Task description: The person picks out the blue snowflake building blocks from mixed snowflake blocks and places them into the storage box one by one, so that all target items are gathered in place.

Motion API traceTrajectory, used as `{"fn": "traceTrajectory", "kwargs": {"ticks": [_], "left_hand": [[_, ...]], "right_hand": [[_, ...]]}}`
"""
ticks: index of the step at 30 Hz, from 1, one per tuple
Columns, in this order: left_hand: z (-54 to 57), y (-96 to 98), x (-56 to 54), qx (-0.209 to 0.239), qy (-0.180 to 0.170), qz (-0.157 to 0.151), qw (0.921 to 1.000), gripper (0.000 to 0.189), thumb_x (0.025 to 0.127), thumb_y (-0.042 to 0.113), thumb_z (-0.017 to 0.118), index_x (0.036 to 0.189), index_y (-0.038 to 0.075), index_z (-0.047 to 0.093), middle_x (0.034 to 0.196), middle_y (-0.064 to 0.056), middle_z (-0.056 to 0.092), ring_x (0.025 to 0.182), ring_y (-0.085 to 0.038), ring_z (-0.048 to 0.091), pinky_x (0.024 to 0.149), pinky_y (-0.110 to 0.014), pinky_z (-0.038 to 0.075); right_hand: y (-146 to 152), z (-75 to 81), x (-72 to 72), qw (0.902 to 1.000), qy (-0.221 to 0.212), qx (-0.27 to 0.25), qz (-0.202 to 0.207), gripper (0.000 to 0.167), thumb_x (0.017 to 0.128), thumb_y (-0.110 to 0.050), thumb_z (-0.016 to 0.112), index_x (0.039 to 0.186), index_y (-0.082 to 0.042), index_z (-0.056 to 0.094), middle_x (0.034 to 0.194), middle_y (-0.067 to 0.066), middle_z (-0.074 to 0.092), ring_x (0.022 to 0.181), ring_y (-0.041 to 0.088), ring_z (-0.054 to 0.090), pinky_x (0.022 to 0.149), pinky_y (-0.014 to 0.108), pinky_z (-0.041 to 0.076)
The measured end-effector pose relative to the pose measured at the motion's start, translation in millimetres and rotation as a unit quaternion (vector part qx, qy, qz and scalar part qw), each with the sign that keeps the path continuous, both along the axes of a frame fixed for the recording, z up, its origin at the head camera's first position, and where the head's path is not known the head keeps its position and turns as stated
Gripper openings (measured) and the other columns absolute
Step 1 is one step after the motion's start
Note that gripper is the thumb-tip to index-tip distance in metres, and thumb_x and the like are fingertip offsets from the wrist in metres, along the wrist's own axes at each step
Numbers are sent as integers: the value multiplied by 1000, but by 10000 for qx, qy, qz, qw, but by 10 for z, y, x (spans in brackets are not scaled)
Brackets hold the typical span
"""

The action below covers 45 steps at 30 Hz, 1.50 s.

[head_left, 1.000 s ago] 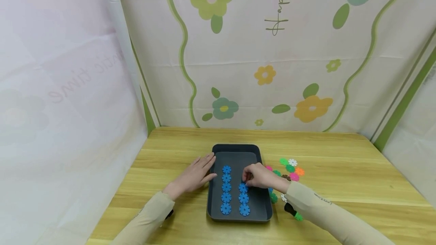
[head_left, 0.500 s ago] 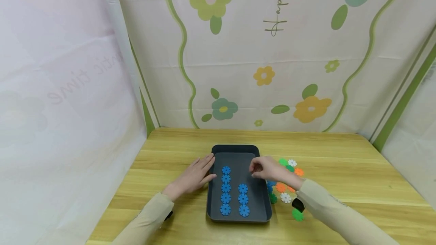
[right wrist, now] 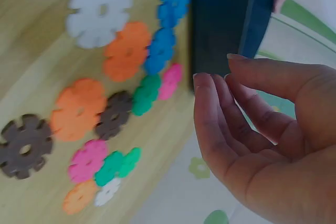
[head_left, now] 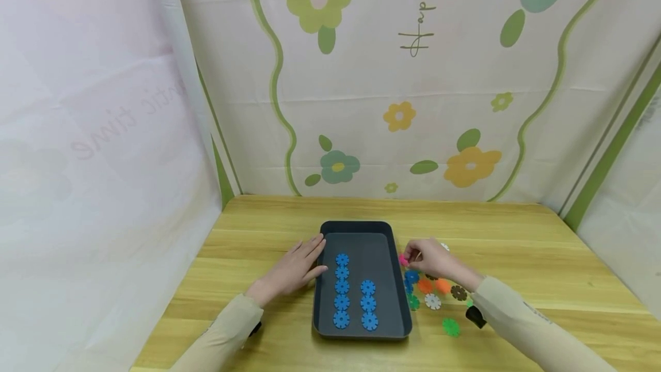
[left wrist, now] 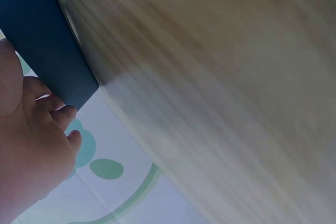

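Observation:
A dark grey tray (head_left: 362, 332) lies on the wooden table, holding blue notched discs in two columns. The left column (head_left: 342, 287) has several discs, the right column (head_left: 368, 303) three. My left hand (head_left: 290, 267) rests at the tray's left rim with its fingers extended; in the left wrist view its fingertips touch the tray wall (left wrist: 44, 40). Just right of the tray, my right hand (head_left: 431, 258) hovers near a pink disc (head_left: 403, 260). Nothing sits between its thumb and fingers in the right wrist view, where they bend loosely and stay apart.
Loose notched discs lie right of the tray: blue (head_left: 411, 276), orange (head_left: 425, 286), white (head_left: 432, 301), brown (head_left: 458, 293) and green (head_left: 451, 326), with several others partly under the right hand. A floral curtain (head_left: 361, 73) hangs behind the table.
My right hand has left the top of the right blue column and moved right, over the tray's edge to the loose discs. The left hand stays in place.

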<state>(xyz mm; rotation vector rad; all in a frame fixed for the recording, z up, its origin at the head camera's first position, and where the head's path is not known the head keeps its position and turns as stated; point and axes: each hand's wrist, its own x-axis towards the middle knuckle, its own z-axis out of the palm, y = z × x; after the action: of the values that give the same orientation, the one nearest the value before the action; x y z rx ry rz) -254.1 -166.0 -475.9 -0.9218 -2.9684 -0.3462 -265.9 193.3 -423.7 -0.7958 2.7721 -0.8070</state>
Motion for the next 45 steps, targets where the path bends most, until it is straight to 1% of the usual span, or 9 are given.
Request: {"fn": "traceTrajectory", "kwargs": {"ticks": [3, 8, 11, 16, 22, 28, 35, 41, 45], "left_hand": [[-6, 0, -1, 15, -16, -2, 10000, 70, 105, 50, 39, 158, 6, 25, 166, -9, 22, 153, -27, 26, 125, -51, 24], [-20, -2, -2, -15, -46, 15, 10000, 70, 105, 50, 38, 158, 6, 24, 166, -9, 21, 154, -26, 25, 125, -51, 23], [-27, -3, -1, -30, -70, 22, 10000, 71, 105, 51, 38, 158, 7, 23, 167, -9, 20, 154, -25, 25, 125, -51, 23], [-25, -2, -7, 27, -99, 42, 9999, 71, 105, 51, 38, 158, 8, 23, 167, -8, 20, 154, -24, 24, 125, -50, 22], [-7, 5, -9, 0, -86, 61, 9999, 71, 105, 51, 38, 158, 8, 23, 167, -8, 20, 154, -23, 24, 126, -49, 21], [1, 8, -9, 2, -96, 55, 9999, 70, 105, 50, 39, 158, 7, 23, 167, -8, 20, 154, -24, 24, 126, -50, 22], [3, 9, -15, 19, -73, 13, 10000, 70, 105, 50, 39, 158, 6, 25, 166, -10, 21, 153, -26, 26, 125, -51, 23], [11, 16, -15, -21, -71, 18, 10000, 69, 105, 49, 40, 158, 6, 25, 166, -10, 22, 153, -27, 27, 125, -51, 24], [14, 17, -10, -41, -75, 21, 10000, 69, 105, 48, 39, 158, 6, 25, 166, -10, 22, 153, -27, 26, 125, -51, 23]], "right_hand": [[35, -65, 0, 9997, -86, 169, -172, 8, 85, 4, 69, 91, -1, 65, 83, 6, 67, 72, 9, 58, 60, 22, 50], [51, -151, 5, 9982, -252, 455, -286, 16, 80, 6, 72, 91, -2, 65, 84, 8, 66, 74, 13, 57, 64, 26, 52], [46, -190, 1, 9978, -140, 594, -251, 20, 77, 5, 76, 92, -2, 66, 84, 9, 66, 75, 14, 57, 64, 28, 51], [19, -228, -13, 9960, -94, 802, -374, 23, 74, 2, 82, 93, -4, 69, 84, 8, 66, 74, 14, 55, 64, 30, 52], [-22, -214, -20, 9937, 1, 1053, -370, 25, 72, 2, 84, 91, -5, 70, 83, 8, 66, 73, 15, 55, 64, 31, 53], [-11, -219, -28, 9947, 22, 973, -342, 23, 73, 4, 82, 90, -5, 69, 82, 6, 65, 72, 14, 53, 64, 30, 52], [37, -253, -37, 9970, 103, 717, -260, 27, 73, 9, 78, 84, -6, 58, 75, 5, 56, 68, 12, 44, 59, 22, 39], [81, -220, -21, 9984, 235, 499, -150, 17, 78, 11, 65, 85, -4, 62, 77, 4, 64, 67, 9, 51, 58, 21, 45], [98, -160, -27, 9988, 230, 440, -42, 14, 83, 8, 62, 85, -5, 66, 78, 3, 66, 67, 7, 53, 58, 22, 47]]}}
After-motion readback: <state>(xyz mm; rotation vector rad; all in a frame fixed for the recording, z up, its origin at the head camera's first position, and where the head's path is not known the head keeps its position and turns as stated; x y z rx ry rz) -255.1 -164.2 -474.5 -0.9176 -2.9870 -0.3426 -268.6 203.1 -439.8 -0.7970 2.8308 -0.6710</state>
